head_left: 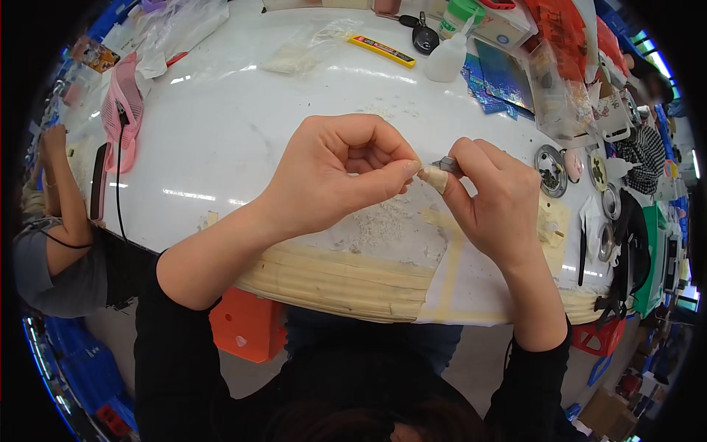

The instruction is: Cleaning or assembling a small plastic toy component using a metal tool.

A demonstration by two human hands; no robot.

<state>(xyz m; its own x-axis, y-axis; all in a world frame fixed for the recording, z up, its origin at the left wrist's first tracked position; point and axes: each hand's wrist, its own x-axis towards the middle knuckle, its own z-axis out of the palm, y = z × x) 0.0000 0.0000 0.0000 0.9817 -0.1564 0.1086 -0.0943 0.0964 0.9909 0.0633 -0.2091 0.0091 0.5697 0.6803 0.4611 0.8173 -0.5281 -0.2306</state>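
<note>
My left hand (pixel 320 177) is closed in a pinch over the table, thumb against forefinger. What sits between those fingertips is too small to make out. Just to its right, my right hand (pixel 501 195) grips a small grey metal blade (pixel 445 165) between thumb and bent forefinger. A beige wrap (pixel 434 177) covers the tip of the right thumb. The two hands' fingertips nearly meet, with the blade close to the left thumb. Beneath them, white shavings (pixel 375 225) lie scattered on the white table (pixel 221 147).
Beige tape (pixel 339 274) covers the near table edge. Farther off lie a yellow blade box (pixel 381 51), a car key (pixel 424 35) and a white squeeze bottle (pixel 447 59). Metal dishes (pixel 550 171) stand at right. Another person's arm (pixel 66 177) rests at far left, near a pink fan (pixel 124 110).
</note>
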